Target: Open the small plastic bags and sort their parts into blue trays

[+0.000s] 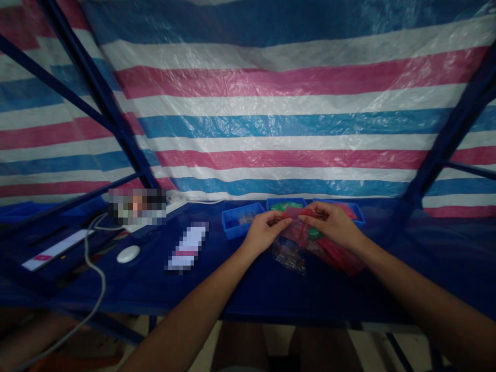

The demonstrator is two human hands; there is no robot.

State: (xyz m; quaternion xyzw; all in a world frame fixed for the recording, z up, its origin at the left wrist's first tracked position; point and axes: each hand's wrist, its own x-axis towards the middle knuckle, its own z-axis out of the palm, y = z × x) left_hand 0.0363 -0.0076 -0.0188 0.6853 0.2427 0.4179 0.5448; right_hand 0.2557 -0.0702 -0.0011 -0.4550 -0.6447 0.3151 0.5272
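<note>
My left hand (pixel 264 231) and my right hand (pixel 332 221) face each other above the blue table, thumbs and fingers pinched on the upper edge of a thin red plastic bag (pixel 297 230). A small green piece (pixel 315 233) shows against the red plastic, close under my right hand. More red plastic (pixel 336 256) spreads below the right wrist; I cannot tell whether it is the same bag. Beneath the hands lies a clear plastic bag (pixel 290 256) with small pieces inside, too dim to name.
Behind the hands stand a blue tray (pixel 231 231) with clear items, another holding green pieces (pixel 287 205), and a third (pixel 360 219) with red plastic. Leftward are a blurred-out phone (pixel 188 247), a white mouse (pixel 128 253) and a cable (pixel 101 281). Blue frame posts (pixel 120 129) flank a striped sheet (pixel 271 124).
</note>
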